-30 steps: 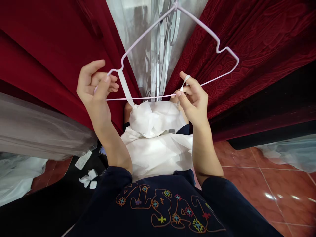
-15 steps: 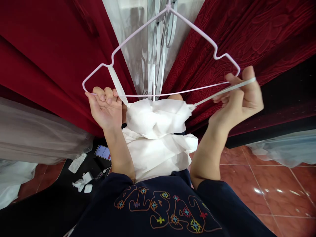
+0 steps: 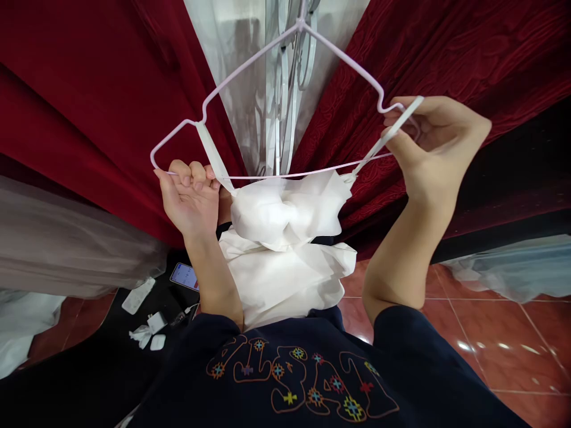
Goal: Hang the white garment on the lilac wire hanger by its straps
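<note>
A pale pink clothes hanger [image 3: 252, 61] is held up in front of me, its neck at the top of the view. My left hand [image 3: 191, 190] has its fingers curled round the left end of the bottom bar. One white strap [image 3: 212, 151] of a white garment [image 3: 289, 208] sits in the hanger's left notch. My right hand [image 3: 428, 142] pinches the other strap [image 3: 388, 137], stretching it up at the hanger's right end. The garment hangs below the bar, and its lower part lies bunched on my lap.
Dark red curtains [image 3: 102, 77] hang on both sides of a white metal frame [image 3: 279, 101]. At lower left, a phone [image 3: 184, 276], a white charger [image 3: 156, 323] and a small white case [image 3: 157, 342] lie on a black surface [image 3: 102, 356]. Red tiles [image 3: 495, 333] cover the floor.
My right hand has moved up and slightly left with the strap, from the hanger's lower right corner to beside its right notch. The left hand has stayed nearly still.
</note>
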The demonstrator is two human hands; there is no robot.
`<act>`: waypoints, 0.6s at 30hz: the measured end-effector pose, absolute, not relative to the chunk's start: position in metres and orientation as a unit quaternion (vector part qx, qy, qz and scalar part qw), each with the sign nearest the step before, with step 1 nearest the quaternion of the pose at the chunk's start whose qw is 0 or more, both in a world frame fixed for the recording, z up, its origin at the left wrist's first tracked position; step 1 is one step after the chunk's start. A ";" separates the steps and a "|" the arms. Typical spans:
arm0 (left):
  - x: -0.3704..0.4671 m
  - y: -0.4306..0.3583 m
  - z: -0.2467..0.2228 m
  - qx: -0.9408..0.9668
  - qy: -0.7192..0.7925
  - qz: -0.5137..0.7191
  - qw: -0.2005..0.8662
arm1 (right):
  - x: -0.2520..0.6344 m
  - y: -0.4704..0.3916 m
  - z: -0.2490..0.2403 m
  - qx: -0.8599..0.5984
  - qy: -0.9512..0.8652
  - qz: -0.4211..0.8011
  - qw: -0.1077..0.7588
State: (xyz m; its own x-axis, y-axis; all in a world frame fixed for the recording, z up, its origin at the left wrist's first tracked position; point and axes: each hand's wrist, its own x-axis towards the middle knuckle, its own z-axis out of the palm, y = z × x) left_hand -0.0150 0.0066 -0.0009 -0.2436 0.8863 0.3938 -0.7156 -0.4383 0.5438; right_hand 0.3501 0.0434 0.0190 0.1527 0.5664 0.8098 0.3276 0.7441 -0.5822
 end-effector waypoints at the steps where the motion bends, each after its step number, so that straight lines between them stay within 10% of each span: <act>1: -0.014 0.006 0.000 0.333 0.127 0.779 0.516 | 0.346 0.043 0.024 -0.348 -0.654 0.091 0.665; 14: -0.007 0.005 -0.004 0.332 0.159 0.778 0.509 | 0.325 0.043 0.020 -0.281 -0.612 -0.115 0.730; 18: -0.009 0.005 -0.004 0.368 0.216 0.762 0.486 | 0.280 0.006 0.019 -0.321 -0.687 0.003 0.652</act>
